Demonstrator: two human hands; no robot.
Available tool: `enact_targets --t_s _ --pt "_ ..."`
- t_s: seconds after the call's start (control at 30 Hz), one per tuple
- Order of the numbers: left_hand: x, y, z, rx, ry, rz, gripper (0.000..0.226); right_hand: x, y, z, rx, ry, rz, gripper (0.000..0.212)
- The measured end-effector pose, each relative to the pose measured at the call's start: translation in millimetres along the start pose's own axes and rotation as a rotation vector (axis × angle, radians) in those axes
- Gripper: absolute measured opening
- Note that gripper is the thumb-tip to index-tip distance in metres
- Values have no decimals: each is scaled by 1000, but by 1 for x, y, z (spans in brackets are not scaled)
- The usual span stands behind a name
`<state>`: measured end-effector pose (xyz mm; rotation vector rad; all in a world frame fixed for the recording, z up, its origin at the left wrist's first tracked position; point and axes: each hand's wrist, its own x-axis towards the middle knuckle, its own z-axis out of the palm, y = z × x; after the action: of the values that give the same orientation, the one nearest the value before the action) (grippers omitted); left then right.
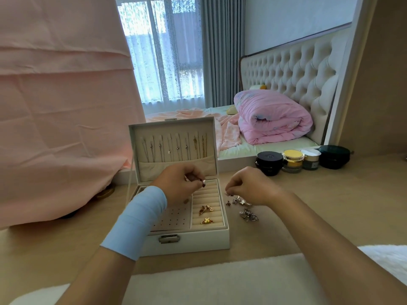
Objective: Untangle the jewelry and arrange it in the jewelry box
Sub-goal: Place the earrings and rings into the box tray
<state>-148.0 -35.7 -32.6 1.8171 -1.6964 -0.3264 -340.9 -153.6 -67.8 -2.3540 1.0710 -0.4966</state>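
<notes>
Right grip (248,186) on jewelry pile (241,202)

Your pale-blue wrist sleeve (136,221) crosses a white jewelry box (198,241) lined in cream. Gold pieces (206,209) lie inside, silver pieces (247,214) on the tan table (308,194). Pink cloth (61,106) and a pink quilt (273,117) hang behind.

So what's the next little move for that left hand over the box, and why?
Probably lower the left hand and tuck its pinched small piece into a free slot of the ring rolls: it hovers right above them, and two gold pieces already sit there.
</notes>
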Motion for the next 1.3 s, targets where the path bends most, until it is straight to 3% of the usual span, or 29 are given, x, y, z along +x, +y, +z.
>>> enact_targets --t_s 0.3,0.43,0.6,0.8,1.0,1.13,1.3 --pt "-29 -26 -31 92 -200 -123 13 -18 -38 -19 496 -61 -26 12" --pt "-42 -29 -36 183 -248 -114 13 -22 -60 -11 518 -125 -33 13" --pt "-44 -35 -43 142 -197 -77 16 -18 -87 5 508 -158 -23 11" --pt "-39 -47 -53 -184 31 21 11 -6 -122 20 519 -84 -93 4" --pt "-45 -61 -67 -388 173 -44 14 9 -148 29 532 -20 -151 4" --pt "-46 -68 -74 -454 227 -96 10 10 -157 37 553 -59 -208 16" --pt "-49 -76 -83 -448 191 -147 9 13 -165 51 557 9 -214 20"
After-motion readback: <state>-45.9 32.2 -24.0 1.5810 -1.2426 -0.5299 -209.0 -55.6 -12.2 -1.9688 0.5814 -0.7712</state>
